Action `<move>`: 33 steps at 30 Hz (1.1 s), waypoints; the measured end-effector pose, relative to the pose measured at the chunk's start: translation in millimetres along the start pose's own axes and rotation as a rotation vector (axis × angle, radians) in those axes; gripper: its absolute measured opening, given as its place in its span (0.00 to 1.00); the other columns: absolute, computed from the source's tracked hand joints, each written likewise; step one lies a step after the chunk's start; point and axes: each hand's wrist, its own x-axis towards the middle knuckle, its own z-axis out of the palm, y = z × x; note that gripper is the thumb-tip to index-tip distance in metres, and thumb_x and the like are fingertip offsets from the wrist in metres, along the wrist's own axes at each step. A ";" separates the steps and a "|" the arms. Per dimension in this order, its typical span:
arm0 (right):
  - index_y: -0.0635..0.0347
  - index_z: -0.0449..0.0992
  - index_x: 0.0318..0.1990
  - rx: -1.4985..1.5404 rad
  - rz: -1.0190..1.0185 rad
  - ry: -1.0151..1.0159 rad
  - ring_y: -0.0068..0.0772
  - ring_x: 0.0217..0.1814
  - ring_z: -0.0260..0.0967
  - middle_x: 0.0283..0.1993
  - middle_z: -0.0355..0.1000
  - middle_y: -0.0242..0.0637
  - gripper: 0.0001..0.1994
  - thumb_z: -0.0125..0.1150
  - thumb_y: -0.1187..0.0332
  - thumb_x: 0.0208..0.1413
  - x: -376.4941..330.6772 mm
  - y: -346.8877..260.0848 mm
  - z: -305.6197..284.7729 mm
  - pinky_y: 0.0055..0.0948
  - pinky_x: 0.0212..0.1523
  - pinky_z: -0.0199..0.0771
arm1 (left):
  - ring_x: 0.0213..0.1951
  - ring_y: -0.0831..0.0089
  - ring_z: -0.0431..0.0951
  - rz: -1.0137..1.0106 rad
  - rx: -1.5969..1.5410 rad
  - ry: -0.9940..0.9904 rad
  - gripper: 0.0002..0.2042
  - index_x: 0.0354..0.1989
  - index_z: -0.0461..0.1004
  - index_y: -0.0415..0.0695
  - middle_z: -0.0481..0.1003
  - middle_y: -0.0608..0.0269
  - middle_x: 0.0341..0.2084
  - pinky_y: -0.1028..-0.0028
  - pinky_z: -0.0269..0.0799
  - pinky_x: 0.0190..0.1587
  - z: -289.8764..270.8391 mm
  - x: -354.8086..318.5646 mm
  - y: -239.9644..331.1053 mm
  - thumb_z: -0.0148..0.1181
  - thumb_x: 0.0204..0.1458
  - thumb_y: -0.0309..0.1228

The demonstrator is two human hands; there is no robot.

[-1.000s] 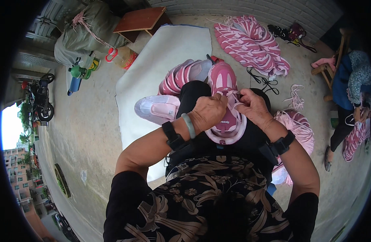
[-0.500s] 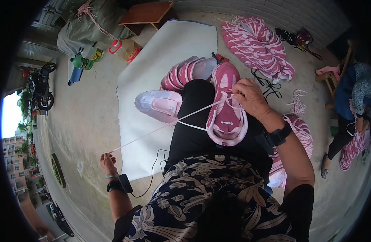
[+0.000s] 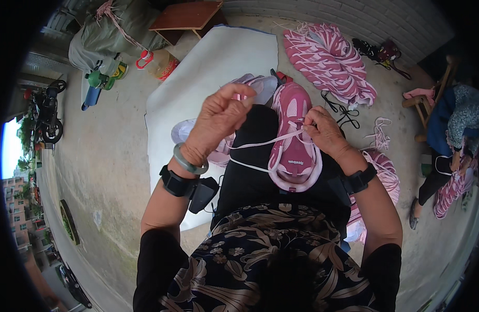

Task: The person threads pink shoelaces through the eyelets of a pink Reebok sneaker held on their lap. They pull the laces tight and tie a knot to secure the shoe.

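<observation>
A pink sneaker [image 3: 292, 151] lies on my thighs, its heel opening toward me. My right hand [image 3: 325, 131] is at its laces, thumb and fingers pinching the pale pink shoelace [image 3: 265, 142]. The lace runs left from there in a slack curve, and a second strand returns to the shoe's side. My left hand [image 3: 218, 122] is raised left of the shoe, fingers curled and fingertips brought together; whether lace is between them is not visible. Behind it, a paler shoe [image 3: 182, 130] and more pink shoes [image 3: 257, 86] are partly hidden.
A white sheet [image 3: 213, 57] covers the ground ahead. Piled laced pink shoes [image 3: 328, 62] lie at far right, more shoes [image 3: 382, 174] beside my right forearm. Bottles [image 3: 161, 65] and a small wooden table [image 3: 187, 18] are at far left. Another person [image 3: 452, 119] sits at right.
My left hand has come from far left, where it stretched the lace taut, up beside the shoe. The lace is now slack. My right hand stays at the laces.
</observation>
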 end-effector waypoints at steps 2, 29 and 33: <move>0.57 0.66 0.27 0.003 -0.015 0.022 0.42 0.39 0.63 0.32 0.63 0.36 0.07 0.59 0.75 0.41 -0.8 -3.1 1.9 0.36 0.41 0.64 | 0.20 0.89 0.60 0.157 0.277 -0.133 0.05 0.38 0.73 0.42 0.63 0.78 0.17 0.87 0.57 0.23 18.5 23.1 -57.6 0.54 0.53 0.26; 0.64 0.67 0.31 -0.460 0.007 0.013 0.44 0.44 0.64 0.38 0.63 0.42 0.12 0.59 0.75 0.34 6.9 -25.5 5.0 0.39 0.40 0.64 | 0.23 0.69 0.71 0.067 0.661 -0.339 0.05 0.25 0.67 0.38 0.69 0.57 0.17 0.70 0.67 0.29 46.9 80.0 -89.2 0.57 0.43 0.25; 0.64 0.67 0.32 -0.544 0.059 -0.032 0.43 0.44 0.64 0.39 0.63 0.43 0.13 0.58 0.74 0.34 16.8 -23.2 12.9 0.39 0.40 0.64 | 0.26 0.61 0.75 0.147 0.857 -0.114 0.05 0.24 0.69 0.38 0.73 0.53 0.20 0.68 0.69 0.31 54.6 84.4 -105.6 0.56 0.40 0.25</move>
